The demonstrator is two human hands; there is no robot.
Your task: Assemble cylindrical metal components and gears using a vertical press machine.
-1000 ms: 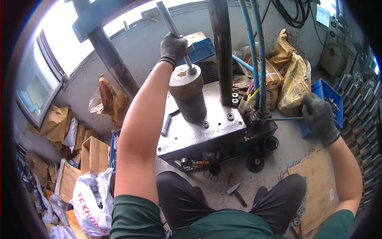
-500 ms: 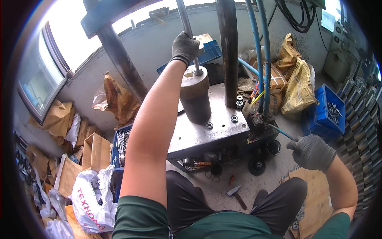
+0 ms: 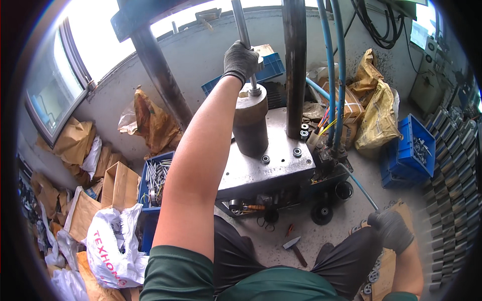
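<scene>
My left hand [image 3: 240, 61], in a dark glove, grips a thin steel rod [image 3: 242, 30] that stands upright in the top of a dark metal cylinder [image 3: 250, 125]. The cylinder rests on the steel plate [image 3: 273, 173] of a press machine in front of me. My right hand [image 3: 390, 230], also gloved, is low at the right by my knee, closed around the end of a thin blue hose [image 3: 357, 183] that runs up to the machine.
A thick column [image 3: 294, 65] and two blue hoses [image 3: 334, 75] rise behind the cylinder. A hammer [image 3: 293, 248] lies on the floor between my knees. Blue crates of metal parts [image 3: 407, 150] [image 3: 155, 175], yellow sacks [image 3: 376, 115], cardboard boxes and a white bag [image 3: 108, 246] surround me.
My right hand has come down from the machine's right side to my knee, pulling the blue hose along. My left hand stays on the rod, and the view has tilted.
</scene>
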